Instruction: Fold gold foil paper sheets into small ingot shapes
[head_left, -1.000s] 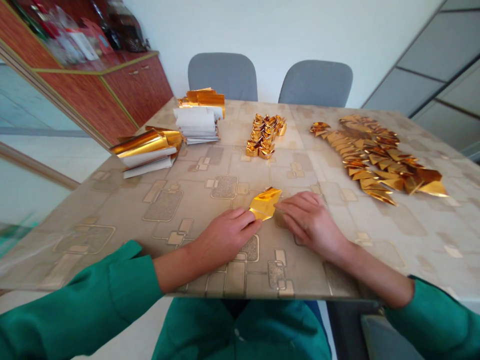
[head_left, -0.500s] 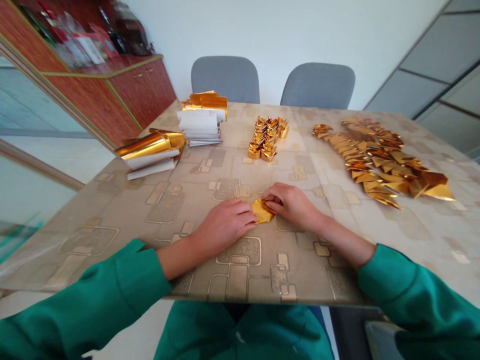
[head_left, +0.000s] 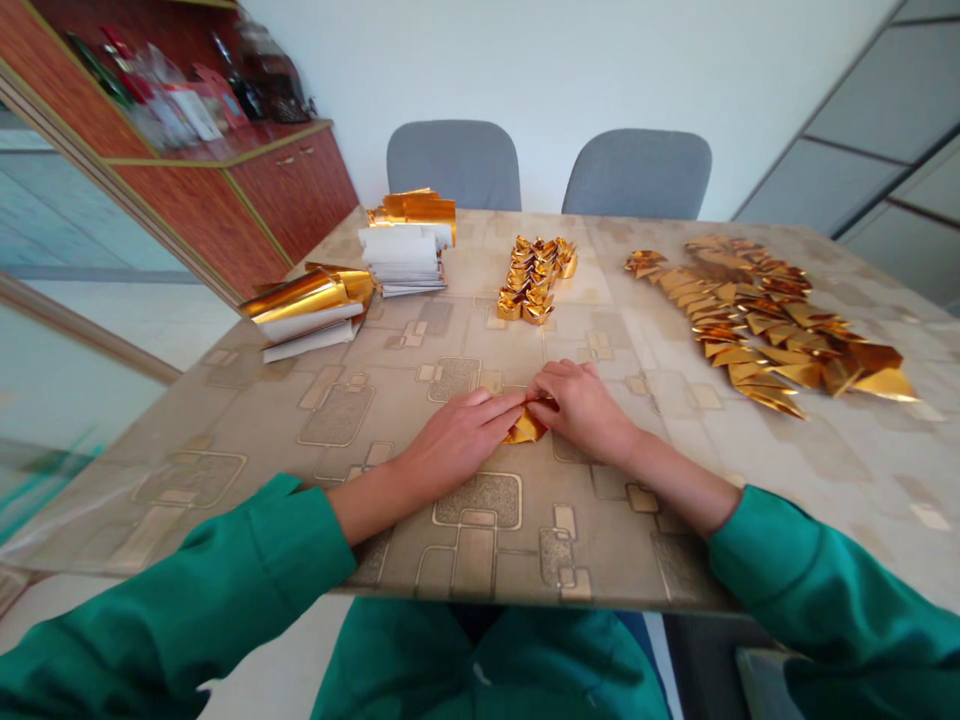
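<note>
A small folded piece of gold foil paper lies on the table in front of me, partly hidden under my fingers. From the left, my left hand reaches over it with fingers close together and fairly straight, holding it along its far side. My right hand pinches the paper's far right edge between thumb and curled fingers. The fingertips of both hands nearly meet above the paper. Beyond them stand rows of folded gold foil pieces, nested into one another.
Long overlapping rows of pointed gold foil pieces spread over the right side. At the left lie a curled stack of gold foil sheets and another white-backed stack. Two grey chairs stand behind the patterned tablecloth.
My left hand has slid right and forward, its fingers now straighter and covering more of the foil paper. The right hand stays at the paper's right edge. The view has shifted slightly.
</note>
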